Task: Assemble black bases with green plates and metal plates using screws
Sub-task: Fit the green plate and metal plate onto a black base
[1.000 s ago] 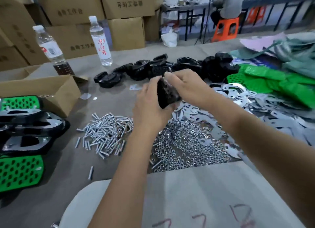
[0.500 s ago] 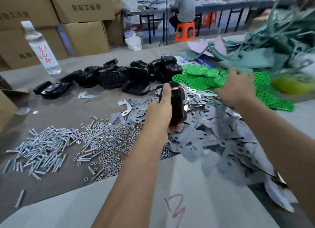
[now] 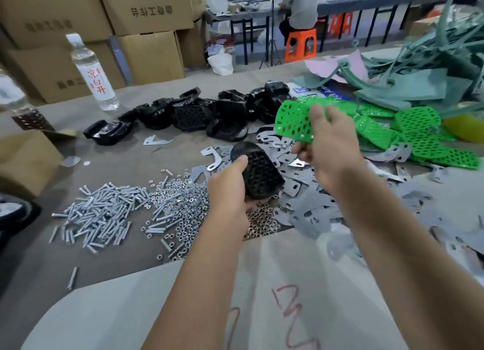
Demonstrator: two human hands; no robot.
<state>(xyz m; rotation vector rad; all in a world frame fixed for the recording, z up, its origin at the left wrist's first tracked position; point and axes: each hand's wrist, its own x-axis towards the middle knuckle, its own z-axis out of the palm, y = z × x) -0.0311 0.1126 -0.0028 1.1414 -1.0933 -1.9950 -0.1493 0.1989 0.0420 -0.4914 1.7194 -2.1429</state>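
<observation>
Cluttered table (image 3: 167,87); left hand (image 3: 230,192) gripped black base (image 3: 258,175), right hand (image 3: 328,145) pinched green plate (image 3: 294,123) at 1 o'clock. Holes might misalign.

black honeycombed base (image 3: 258,176), bright green perforated plate (image 3: 293,124), silver screws (image 3: 102,213)

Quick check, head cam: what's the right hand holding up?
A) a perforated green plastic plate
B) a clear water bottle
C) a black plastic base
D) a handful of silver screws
A: the right hand grips a perforated green plastic plate raised above the pile of grey metal plates, while the left hand holds the black perforated plastic base.
</observation>
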